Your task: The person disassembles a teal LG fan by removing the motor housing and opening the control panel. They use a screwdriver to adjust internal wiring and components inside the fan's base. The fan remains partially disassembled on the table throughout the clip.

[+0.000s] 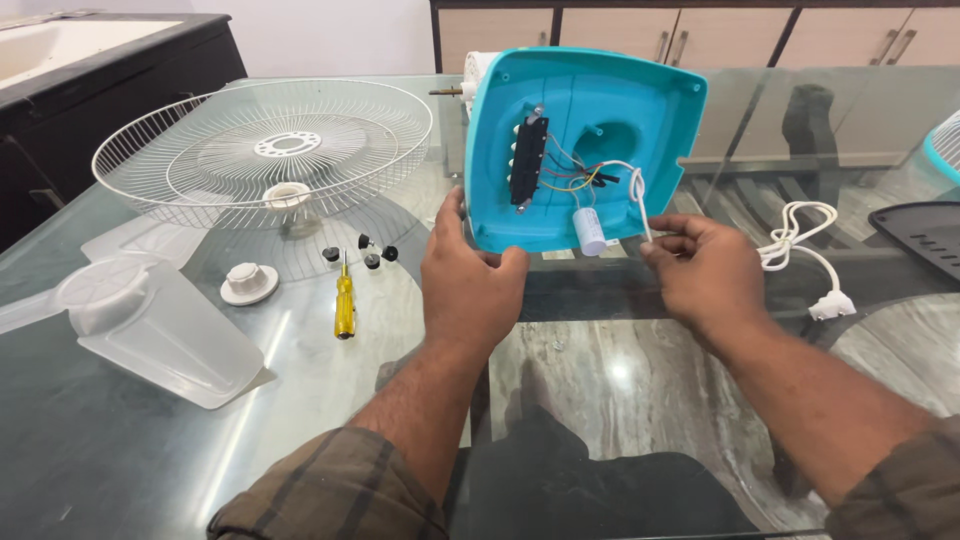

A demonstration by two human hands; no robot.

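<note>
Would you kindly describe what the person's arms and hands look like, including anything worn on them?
Both hands are bare: the left hand and the right hand show no gloves, rings or watch. The forearms are uncovered. Near each elbow sits a pushed-up sleeve of brown checked cloth with darker stripes, the left sleeve and the right sleeve.

Glossy teal plastic housing [600,110], white wire guard [265,150], glass tabletop [620,370].

1 teal fan base [590,100], 1 wire guard [262,150], 1 screwdriver [344,305], perhaps 4 black knobs [361,251] (small), 1 blade [150,325].
</note>
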